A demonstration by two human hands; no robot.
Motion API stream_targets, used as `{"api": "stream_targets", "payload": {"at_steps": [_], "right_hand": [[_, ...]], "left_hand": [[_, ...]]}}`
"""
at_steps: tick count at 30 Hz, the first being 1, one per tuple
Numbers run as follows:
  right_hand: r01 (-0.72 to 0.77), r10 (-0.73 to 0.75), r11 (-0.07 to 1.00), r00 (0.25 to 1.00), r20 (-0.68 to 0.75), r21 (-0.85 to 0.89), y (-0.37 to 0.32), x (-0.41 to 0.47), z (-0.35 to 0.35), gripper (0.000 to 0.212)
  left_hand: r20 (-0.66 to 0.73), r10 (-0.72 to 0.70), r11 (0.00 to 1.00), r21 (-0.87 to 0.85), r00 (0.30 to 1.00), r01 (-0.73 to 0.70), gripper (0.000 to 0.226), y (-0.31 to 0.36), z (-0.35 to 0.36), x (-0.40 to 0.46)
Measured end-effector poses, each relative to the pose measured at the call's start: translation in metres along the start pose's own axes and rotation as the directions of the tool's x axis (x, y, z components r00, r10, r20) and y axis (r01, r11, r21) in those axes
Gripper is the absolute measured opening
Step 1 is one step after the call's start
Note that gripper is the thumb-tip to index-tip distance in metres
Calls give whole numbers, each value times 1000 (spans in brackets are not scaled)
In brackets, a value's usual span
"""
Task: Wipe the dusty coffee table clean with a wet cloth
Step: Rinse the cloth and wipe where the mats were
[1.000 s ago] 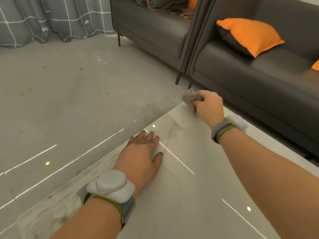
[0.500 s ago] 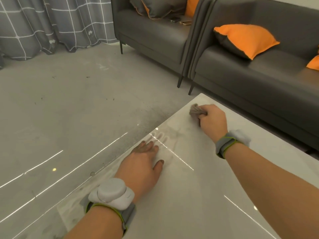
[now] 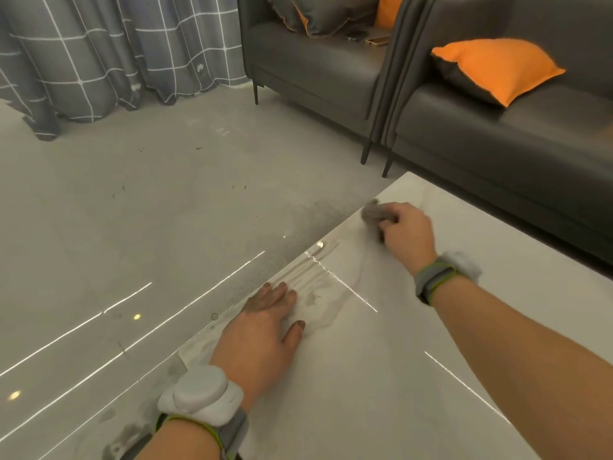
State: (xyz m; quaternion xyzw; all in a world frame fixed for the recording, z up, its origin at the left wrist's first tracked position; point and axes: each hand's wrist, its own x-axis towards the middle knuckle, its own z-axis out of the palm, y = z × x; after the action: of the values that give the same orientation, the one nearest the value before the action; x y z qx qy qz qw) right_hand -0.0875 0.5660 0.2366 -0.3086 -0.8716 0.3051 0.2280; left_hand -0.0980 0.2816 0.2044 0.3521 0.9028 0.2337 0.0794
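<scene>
The glossy pale coffee table [image 3: 381, 376] fills the lower right of the head view, with dust streaks and finger marks near its left edge. My right hand [image 3: 406, 232] grips a bunched grey cloth [image 3: 373, 212] and presses it on the tabletop close to the far left edge. My left hand [image 3: 265, 323] lies flat on the table near that same edge, fingers straight and spread, fingertips dusty. Both wrists carry grey bands with white sensor units.
A dark grey sofa [image 3: 530, 134] with an orange cushion [image 3: 497, 68] runs along the table's far right side. A second sofa [image 3: 315, 68] stands behind, with two phones on its seat. Grey checked curtains [image 3: 99, 54] hang at the back left. The floor [image 3: 149, 210] lies left.
My right hand has drawn the cloth back from the table's far corner, towards me and to the left edge. My left hand has stayed flat on the tabletop.
</scene>
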Motion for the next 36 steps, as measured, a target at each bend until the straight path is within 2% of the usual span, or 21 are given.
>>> {"api": "stream_targets", "payload": {"at_steps": [2, 4, 6, 8, 9, 10, 12, 14, 16, 18, 19, 21, 23, 25, 26, 28, 30, 31, 33, 36], "right_hand": [[-146, 139, 967, 989, -46, -208, 6, 16, 0, 22], [-105, 110, 963, 994, 3, -248, 1, 14, 9, 24], [133, -117, 980, 987, 114, -149, -15, -5, 25, 35], [376, -360, 926, 898, 255, -17, -29, -31, 41, 38], [438, -423, 899, 849, 316, 28, -31, -38, 46, 37], [435, -433, 897, 828, 356, 78, -32, -39, 48, 35], [282, -323, 945, 879, 350, 163, -32, -25, 45, 35], [123, -148, 981, 974, 170, 149, -24, 3, 35, 36], [-19, 18, 999, 1000, -16, -51, -10, 29, 25, 28], [-117, 104, 971, 992, -73, -206, -2, 37, 23, 24], [-93, 86, 972, 996, -38, -216, -4, 35, 27, 26], [77, -65, 989, 994, 92, -127, -18, 16, 38, 37], [257, -245, 966, 938, 247, -18, -30, -9, 48, 39], [354, -340, 935, 872, 351, 26, -37, -22, 51, 34], [334, -327, 942, 874, 359, 44, -37, -24, 49, 33], [189, -197, 980, 945, 262, 56, -33, -23, 39, 33], [54, -48, 997, 995, 93, -62, -23, -24, 28, 32], [16, -8, 990, 998, 62, -137, -20, -30, 25, 32], [56, -39, 984, 994, 99, -167, -25, -48, 28, 33], [245, -222, 967, 946, 234, -71, -47, -107, 38, 36]], "left_hand": [[-7, -1, 1000, -3, 1000, 1, 54, -1, 2, 1], [-11, -3, 1000, -16, 1000, 3, 54, -1, 4, 0], [-14, -1, 1000, -19, 1000, 1, 54, -3, 5, 0], [-20, 5, 1000, -15, 1000, -6, 54, -6, 6, 1], [-25, 9, 1000, -17, 1000, -9, 53, -6, 6, 2], [-24, 10, 1000, -22, 1000, -11, 53, -7, 7, 2], [-28, 6, 999, -34, 1000, -6, 54, -7, 6, 1], [-27, 6, 999, -39, 1000, -7, 54, -6, 8, 1], [-24, 7, 1000, -30, 1000, -8, 53, -6, 9, -1], [-20, 14, 1000, -21, 1000, -14, 53, -7, 10, 0], [-15, 15, 1000, -20, 1000, -15, 53, -7, 10, 1], [-2, 7, 1000, -18, 1000, -7, 53, -7, 8, 1], [20, 1, 1000, -14, 1000, 0, 55, -4, 5, 2], [57, -1, 1000, -3, 998, 1, 56, -3, -1, 3], [81, 1, 1000, 14, 997, -2, 57, -3, -5, 4], [123, -3, 999, 45, 992, -3, 55, -4, -15, 4], [147, 0, 998, 66, 989, -10, 55, -7, -22, -2], [150, 6, 997, 77, 989, -18, 56, -10, -24, -9], [151, 18, 993, 109, 988, -34, 58, -16, -25, -24], [135, 34, 987, 151, 990, -55, 59, -28, -27, -62]]}}
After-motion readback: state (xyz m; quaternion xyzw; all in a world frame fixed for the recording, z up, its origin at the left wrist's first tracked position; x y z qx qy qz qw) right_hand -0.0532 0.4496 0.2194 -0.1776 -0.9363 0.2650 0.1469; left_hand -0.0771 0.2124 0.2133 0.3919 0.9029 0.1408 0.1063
